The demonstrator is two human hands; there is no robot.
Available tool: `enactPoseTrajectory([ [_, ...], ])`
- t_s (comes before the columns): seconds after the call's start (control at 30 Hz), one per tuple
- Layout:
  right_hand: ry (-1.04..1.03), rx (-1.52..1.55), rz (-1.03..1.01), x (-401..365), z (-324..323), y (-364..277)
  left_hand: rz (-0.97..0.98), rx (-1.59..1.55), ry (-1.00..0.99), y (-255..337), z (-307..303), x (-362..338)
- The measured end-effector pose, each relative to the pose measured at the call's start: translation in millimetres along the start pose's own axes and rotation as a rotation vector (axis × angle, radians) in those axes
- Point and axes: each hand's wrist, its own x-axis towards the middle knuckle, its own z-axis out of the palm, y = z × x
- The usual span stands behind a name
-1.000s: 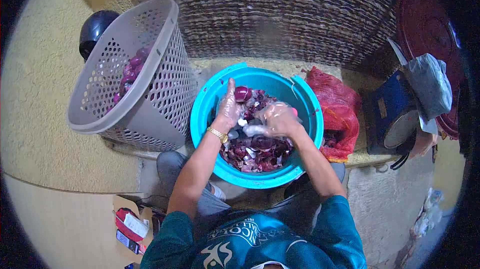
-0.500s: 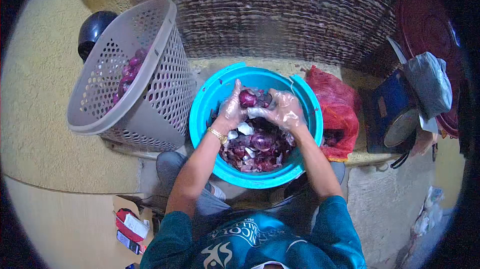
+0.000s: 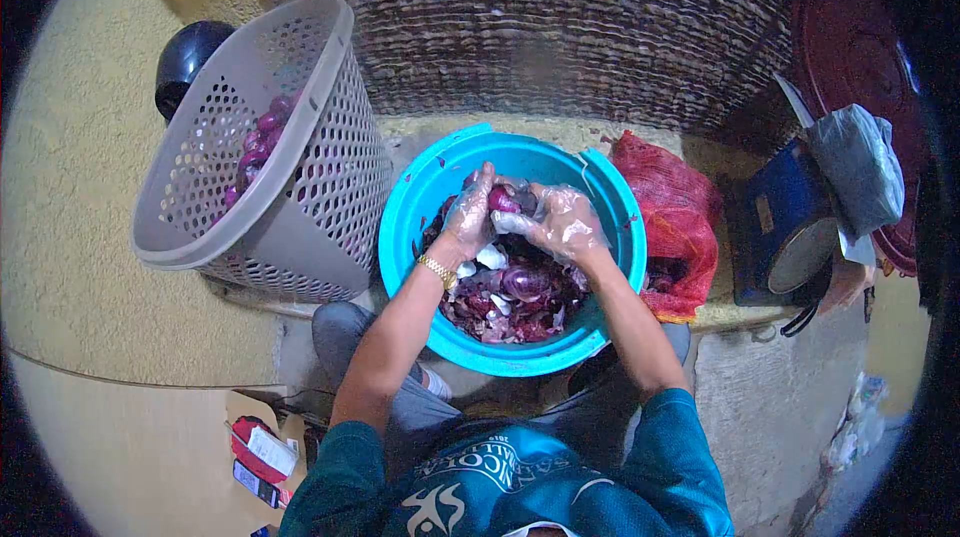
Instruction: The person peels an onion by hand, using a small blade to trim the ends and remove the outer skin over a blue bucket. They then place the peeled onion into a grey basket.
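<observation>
A red onion (image 3: 505,200) is held between my two hands above the basin, its skin partly loose on the right side. My left hand (image 3: 468,222), in a clear plastic glove and with a gold watch at the wrist, grips the onion from the left. From the right, my right hand (image 3: 572,223), gloved the same way, closes its fingers on the onion and its dark skin. Below them the turquoise basin (image 3: 398,247) holds loose onion skins (image 3: 490,312), some white pieces and a larger red onion (image 3: 526,283). The fingertips partly hide the held onion.
A tall grey perforated basket (image 3: 330,177) with red onions (image 3: 262,142) leans at the left. Right of the basin lies a red mesh bag (image 3: 670,207). Beyond it stands a blue weighing scale (image 3: 780,217) with a grey plastic-wrapped bundle (image 3: 858,167). A ridged wall (image 3: 560,27) rises behind.
The onion has shifted slightly right and turned between my fingers. My left fingers have moved in over it, and my right hand has curled closer around it. The basin and surroundings stay put.
</observation>
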Motion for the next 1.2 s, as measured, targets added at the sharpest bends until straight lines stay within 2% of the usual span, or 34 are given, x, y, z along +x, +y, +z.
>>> enactPoseTrajectory([
  [0.17, -0.092, -0.055, 0.044, 4, 3, 3, 0.047, -0.047, 0.033, -5, 0, 3],
  [0.27, -0.185, 0.074, 0.149, 3, -3, -6, 0.099, -0.024, -0.001, -6, -1, 3],
  [0.37, -0.134, 0.093, 0.095, 2, 2, -3, 0.096, -0.008, -0.015, -4, -1, 3],
  [0.43, -0.137, -0.052, -0.012, 2, 0, -5, 0.065, -0.005, -0.013, 3, 7, -2],
  [0.5, -0.17, -0.13, -0.073, 5, 7, 4, -0.06, -0.051, 0.095, 9, 16, -8],
  [0.53, -0.203, -0.209, -0.134, 6, 11, 8, -0.06, -0.051, 0.094, 10, 17, -9],
  [0.63, -0.231, -0.264, -0.16, 3, 11, 4, -0.109, -0.05, 0.123, 11, 17, -10],
  [0.7, -0.251, -0.267, -0.215, 3, 10, 4, -0.119, -0.036, 0.236, 9, 15, -9],
  [0.83, -0.293, -0.261, -0.229, 3, 5, 5, -0.081, -0.061, 0.269, -6, 3, 3],
  [0.93, -0.319, -0.256, -0.242, 1, -1, 1, -0.157, -0.108, 0.239, -15, -12, 8],
  [1.0, -0.381, -0.29, -0.317, -2, -3, -3, -0.047, -0.193, 0.129, -20, -30, 18],
  [1.03, -0.413, -0.188, -0.32, -4, 3, -2, -0.092, -0.421, 0.172, -14, -30, 18],
  [1.07, -0.464, -0.231, -0.33, -1, 9, 0, -0.065, -0.368, 0.226, -7, -31, 14],
  [1.13, -0.332, -0.174, -0.345, -1, 7, 2, -0.086, -0.497, 0.233, 0, -32, 11],
  [1.2, -0.334, -0.177, -0.301, 0, 1, 2, -0.117, -0.603, 0.252, 8, -22, 5],
])
